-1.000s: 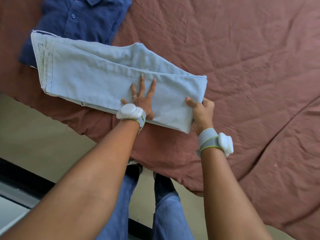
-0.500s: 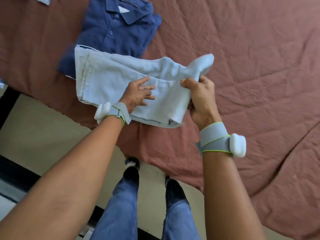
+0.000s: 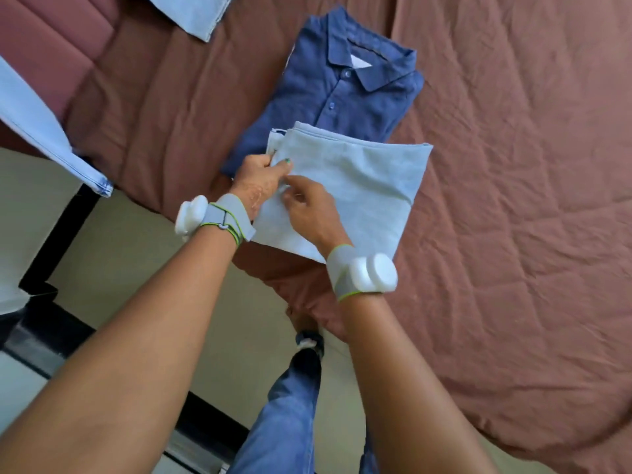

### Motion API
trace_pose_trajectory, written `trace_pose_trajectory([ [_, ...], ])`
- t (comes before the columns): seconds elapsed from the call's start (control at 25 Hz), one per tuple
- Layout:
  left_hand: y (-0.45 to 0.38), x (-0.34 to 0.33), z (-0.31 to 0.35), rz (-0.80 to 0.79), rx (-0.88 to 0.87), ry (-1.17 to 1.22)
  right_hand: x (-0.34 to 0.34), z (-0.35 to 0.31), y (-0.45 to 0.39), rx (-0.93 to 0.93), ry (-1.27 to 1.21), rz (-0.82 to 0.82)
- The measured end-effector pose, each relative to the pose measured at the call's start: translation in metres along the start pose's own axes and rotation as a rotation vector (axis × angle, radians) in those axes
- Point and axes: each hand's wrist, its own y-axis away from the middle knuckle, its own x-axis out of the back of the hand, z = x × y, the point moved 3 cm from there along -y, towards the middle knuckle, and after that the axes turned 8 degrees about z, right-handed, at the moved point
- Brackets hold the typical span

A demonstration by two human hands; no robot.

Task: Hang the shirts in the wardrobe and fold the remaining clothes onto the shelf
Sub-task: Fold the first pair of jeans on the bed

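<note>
Lying folded near the bed's (image 3: 513,165) front edge, the pale blue trousers (image 3: 359,186) form a compact rectangle, their far side overlapping the bottom of a folded navy polo shirt (image 3: 345,90). The left hand (image 3: 261,181) is curled round the left edge of the bundle, with the thumb on top and the fingers tucked under the layers. The right hand (image 3: 309,208) is laid on the same end, just beside the left; its fingers are bent down onto the cloth, and whether they pinch it or only press it cannot be told. A white sensor puck is strapped to each wrist.

Two further pieces of pale blue denim are seen: one hanging over the bed's left edge (image 3: 44,131), one at the far edge (image 3: 195,12).

The fold is judged nearly complete, with a lift toward the shelf likely to follow. Both hands being gathered at one end, the unsupported right half could droop and the layers could slide apart if the bundle were raised from there. The polo shirt could also be dragged and its fold spoiled, because the trousers rest on its lower part. The bundle lies close to the front edge, so a careless pull could tip it to the floor.
</note>
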Motion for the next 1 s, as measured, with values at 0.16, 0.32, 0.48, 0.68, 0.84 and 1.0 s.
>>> trace_pose_trajectory([
  [0.16, 0.001, 0.001, -0.020, 0.253, -0.080, -0.170, 0.032, 0.078, 0.022, -0.027, 0.561, 0.229],
  [0.32, 0.007, -0.008, -0.041, 0.322, -0.137, -0.460, 0.073, 0.163, 0.043, -0.475, 0.494, 0.276],
  [0.48, 0.007, -0.007, -0.043, 0.249, -0.160, -0.293, 0.081, 0.146, 0.022, -0.266, 0.395, 0.397],
  [0.68, 0.000, 0.001, -0.037, 0.164, -0.092, -0.310, 0.089, 0.129, -0.020, -0.512, 0.091, 0.518],
  [0.84, -0.003, 0.006, -0.045, 0.123, 0.049, -0.159, 0.092, 0.140, -0.016, -0.672, -0.231, 0.526],
  [1.0, 0.003, -0.002, -0.033, 0.030, 0.058, 0.086, 0.097, 0.144, -0.011, -0.622, -0.670, 0.502],
])
